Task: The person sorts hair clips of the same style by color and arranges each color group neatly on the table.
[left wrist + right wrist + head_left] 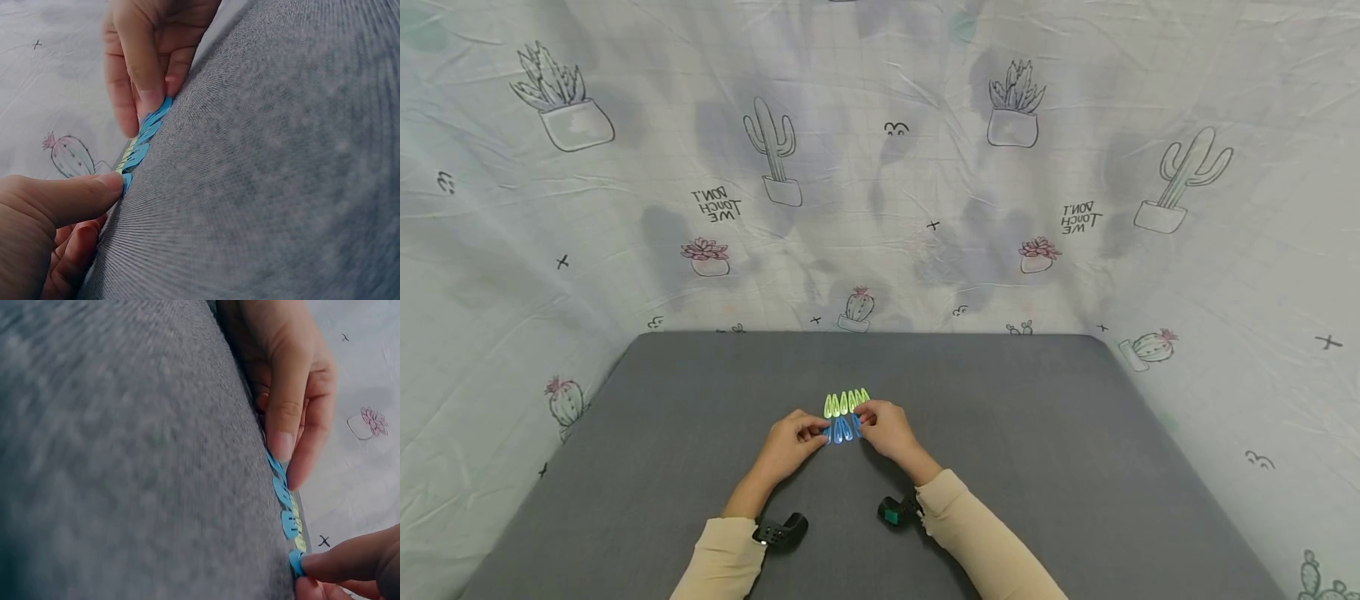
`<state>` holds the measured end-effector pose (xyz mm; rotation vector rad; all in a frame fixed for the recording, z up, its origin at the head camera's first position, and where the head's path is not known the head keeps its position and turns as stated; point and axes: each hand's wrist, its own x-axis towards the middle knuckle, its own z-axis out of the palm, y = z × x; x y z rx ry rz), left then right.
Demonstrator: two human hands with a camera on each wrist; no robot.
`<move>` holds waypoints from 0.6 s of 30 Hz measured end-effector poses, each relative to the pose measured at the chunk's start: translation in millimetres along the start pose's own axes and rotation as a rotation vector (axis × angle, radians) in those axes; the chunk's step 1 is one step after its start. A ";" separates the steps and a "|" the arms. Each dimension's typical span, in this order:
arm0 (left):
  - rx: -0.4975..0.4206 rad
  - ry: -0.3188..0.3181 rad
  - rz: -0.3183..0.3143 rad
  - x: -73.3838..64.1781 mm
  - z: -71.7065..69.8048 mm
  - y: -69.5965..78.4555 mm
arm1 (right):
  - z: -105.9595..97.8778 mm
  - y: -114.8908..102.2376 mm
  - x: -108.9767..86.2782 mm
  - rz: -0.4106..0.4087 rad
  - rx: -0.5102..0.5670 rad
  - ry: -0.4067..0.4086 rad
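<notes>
Two rows of snap hair clips lie on the grey table. The farther row is yellow-green clips point(843, 403), side by side with narrow ends pointing away. Nearer me is a row of blue clips point(839, 431). My left hand point(786, 446) pinches the leftmost blue clip point(127, 182) between thumb and fingers, its tip partly covered. At the row's other end, my right hand point(889, 429) pinches the rightmost blue clip point(296, 563). The blue clips between the hands touch neither hand. My right fingers hide part of the yellow-green row's right end.
The grey table point(985, 392) spreads around the clips. Behind it and at both sides hangs a pale cloth point(880, 192) printed with cacti. A black band with a camera point(782, 532) sits on my left wrist, another black camera point(895, 511) on my right.
</notes>
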<state>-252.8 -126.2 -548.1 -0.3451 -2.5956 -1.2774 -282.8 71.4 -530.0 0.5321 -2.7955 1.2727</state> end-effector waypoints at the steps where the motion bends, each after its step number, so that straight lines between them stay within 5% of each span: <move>1: 0.001 0.001 0.004 -0.1 0.1 -0.2 | 0.5 -0.9 0.0 -0.003 -0.019 0.002; 14: 0.006 0.008 0.053 -0.7 0.8 -1.1 | -9.2 9.6 -9.7 -0.004 0.105 0.037; 18: -0.098 -0.045 0.008 0.7 -4.5 -3.2 | -29.3 18.4 -23.9 -0.001 0.160 0.023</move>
